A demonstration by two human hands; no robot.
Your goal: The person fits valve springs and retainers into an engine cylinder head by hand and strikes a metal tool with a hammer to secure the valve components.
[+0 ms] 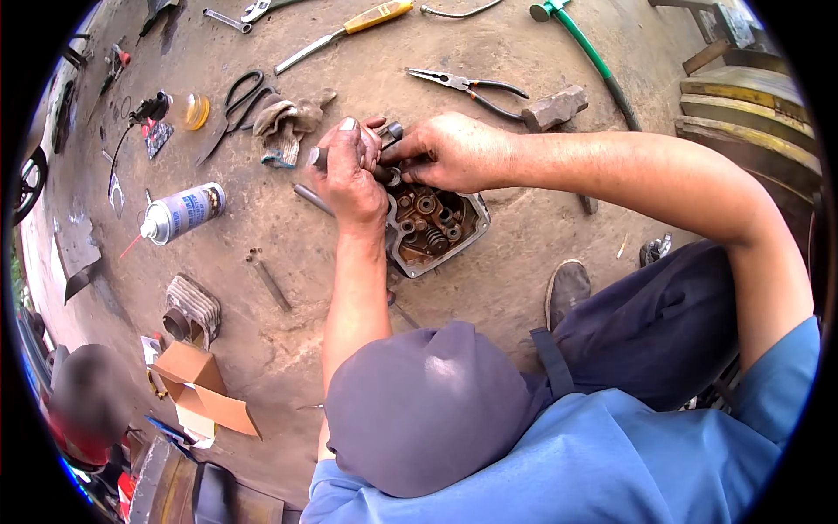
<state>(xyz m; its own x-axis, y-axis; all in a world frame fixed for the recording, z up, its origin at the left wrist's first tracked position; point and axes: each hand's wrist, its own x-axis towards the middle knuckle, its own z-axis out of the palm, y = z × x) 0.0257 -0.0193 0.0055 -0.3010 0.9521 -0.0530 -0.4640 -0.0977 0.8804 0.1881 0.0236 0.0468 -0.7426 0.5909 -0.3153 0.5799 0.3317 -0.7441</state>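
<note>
Engine casing (436, 223) lies open side up on the floor (502, 301), likely for access from above; your left hand (356, 175) wraps a metal tool (318, 158), while your right hand (458, 153) bunches beside it, its grip too hidden to tell.

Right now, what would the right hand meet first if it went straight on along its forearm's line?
The right hand would most likely meet the left hand, close ahead. A dark metal part shows between them and could come first; depth there is unclear.
</note>
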